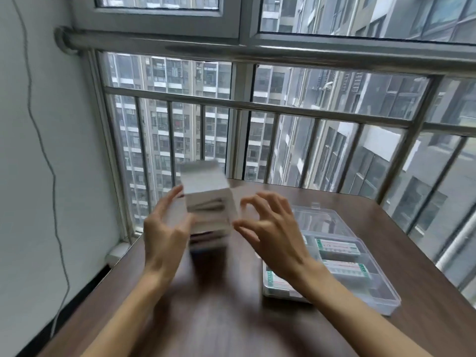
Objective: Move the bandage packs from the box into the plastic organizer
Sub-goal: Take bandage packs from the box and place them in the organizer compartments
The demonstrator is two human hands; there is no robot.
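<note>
Head view, single frame. Box [208,202] stands upright on the desk [231,318], blurred, at 12 o'clock from the wrists; its top flap is raised toward the window and the printed face cannot be read. Left hand [164,228] sits at 9 o'clock of the box with fingers spread and slightly bent along the box's left side; whether it actually touches cannot be told through the blur. Right hand [268,228] hovers at 3 o'clock of the box, fingers apart and curled, holding nothing. Plastic organizer [381,287], lid open toward the window rail [257,106], lies at 3 o'clock of the box, partly under the right forearm. Bandage packs [337,247] with green-and-white labels already lie in its compartments; others may remain in the box, but its contents are not visible.

Procedure for the step in hand, judged as opening the box and drawing out the next pack:
- Steady the box with the left hand low on its side, so that it does not tip.
- Hold the flap back before reaching in.
- Pinch one pack by its short end and lift straight up.
- Carry toward 3 o'clock and lay it flat in a free compartment, parallel to those already seated.
</note>
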